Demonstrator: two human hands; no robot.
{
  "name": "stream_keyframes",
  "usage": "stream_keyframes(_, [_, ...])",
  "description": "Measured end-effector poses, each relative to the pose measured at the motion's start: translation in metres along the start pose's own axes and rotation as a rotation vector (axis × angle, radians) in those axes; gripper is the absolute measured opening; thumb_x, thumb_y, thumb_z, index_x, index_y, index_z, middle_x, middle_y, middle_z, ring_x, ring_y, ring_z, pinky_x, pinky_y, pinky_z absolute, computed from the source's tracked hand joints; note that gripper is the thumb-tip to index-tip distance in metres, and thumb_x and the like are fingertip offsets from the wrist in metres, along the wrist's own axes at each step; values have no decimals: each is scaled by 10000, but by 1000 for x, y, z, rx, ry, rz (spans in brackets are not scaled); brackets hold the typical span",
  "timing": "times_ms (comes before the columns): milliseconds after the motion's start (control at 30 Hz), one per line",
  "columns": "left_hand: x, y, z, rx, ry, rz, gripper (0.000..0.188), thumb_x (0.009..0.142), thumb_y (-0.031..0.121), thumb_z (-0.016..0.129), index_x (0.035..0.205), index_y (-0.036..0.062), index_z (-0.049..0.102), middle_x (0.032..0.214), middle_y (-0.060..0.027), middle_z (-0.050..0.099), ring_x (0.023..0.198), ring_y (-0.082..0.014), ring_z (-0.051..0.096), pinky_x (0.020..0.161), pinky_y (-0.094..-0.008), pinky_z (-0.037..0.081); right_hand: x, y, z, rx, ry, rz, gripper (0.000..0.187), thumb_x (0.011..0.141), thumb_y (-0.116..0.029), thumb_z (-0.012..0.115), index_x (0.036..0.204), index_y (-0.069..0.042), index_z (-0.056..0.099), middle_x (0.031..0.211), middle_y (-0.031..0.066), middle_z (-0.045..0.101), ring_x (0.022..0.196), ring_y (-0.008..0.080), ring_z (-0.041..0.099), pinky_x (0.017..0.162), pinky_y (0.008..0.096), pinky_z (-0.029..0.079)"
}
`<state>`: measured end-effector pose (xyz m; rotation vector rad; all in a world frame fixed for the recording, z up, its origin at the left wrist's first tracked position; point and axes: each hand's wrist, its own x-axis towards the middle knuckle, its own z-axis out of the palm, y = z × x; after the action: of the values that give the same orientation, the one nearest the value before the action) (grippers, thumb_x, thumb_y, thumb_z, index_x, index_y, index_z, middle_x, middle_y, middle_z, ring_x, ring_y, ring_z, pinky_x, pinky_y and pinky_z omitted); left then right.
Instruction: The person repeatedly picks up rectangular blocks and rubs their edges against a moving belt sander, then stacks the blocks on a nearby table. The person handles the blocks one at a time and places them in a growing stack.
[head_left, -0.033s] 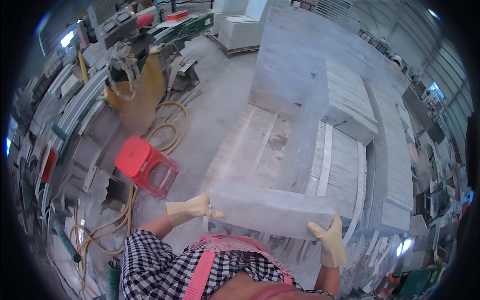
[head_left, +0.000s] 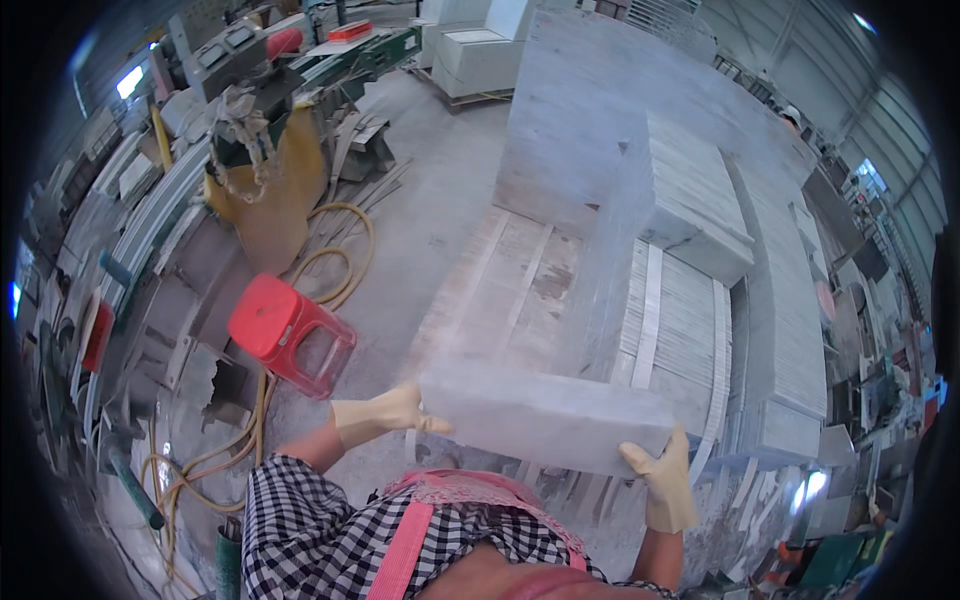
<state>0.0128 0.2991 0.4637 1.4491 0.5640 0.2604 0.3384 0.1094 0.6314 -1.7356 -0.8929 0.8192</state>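
Note:
A long grey stone slab point(head_left: 548, 420) is held level in front of me, between my two gloved hands. My left hand point(head_left: 395, 412), in a cream rubber glove, closes on its left end with the thumb on the near face. Its right end is gripped by my right hand point(head_left: 665, 478), gloved the same way, thumb against the near face. The fingers behind the slab are hidden. Beyond it, thin stone slabs point(head_left: 680, 300) stand packed on edge, with pale strips across them. A further block of stacked slabs point(head_left: 700, 195) rises behind.
A red plastic stool point(head_left: 290, 335) stands on the floor to my left, near a yellow hose point(head_left: 345, 250). Slatted pallet boards point(head_left: 490, 290) lie ahead. Machinery and scraps crowd the left side. Large pale blocks point(head_left: 480, 65) sit at the back.
The surroundings have shifted slightly left in the view. The slab's right end and my right hand sit a touch farther right. Both hands keep their hold.

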Motion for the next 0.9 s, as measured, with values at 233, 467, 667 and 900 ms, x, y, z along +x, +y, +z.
stream_keyframes(233, [118,66,0,402,127,316,778,723,293,891,1366,15,552,1328,-193,618,1225,-317,591,1039,-405,477,63,-8,-80,33,59,-61,792,653,-220,928,1313,17,563,1178,105,659,1065,209,641,924,350,514])
stream_keyframes(467, [263,149,44,723,295,372,676,689,192,870,1290,38,602,1248,-180,647,1164,-292,627,956,-403,528,198,46,-204,-95,39,-252,790,598,-112,941,1290,-10,575,1140,75,678,1045,188,648,912,335,519])
stream_keyframes(667, [382,175,78,613,393,471,572,638,69,864,1161,43,633,1059,-106,710,922,-225,678,836,-331,557,274,69,-266,-119,167,-177,755,625,27,877,1313,-26,570,1140,52,680,1020,157,649,864,300,529])
stream_keyframes(900, [443,173,79,496,445,415,463,670,11,841,1073,58,618,963,-55,703,846,-159,636,793,-327,544,336,81,-279,-147,157,-224,673,629,33,855,1254,-53,622,1064,18,685,931,133,643,795,273,523])
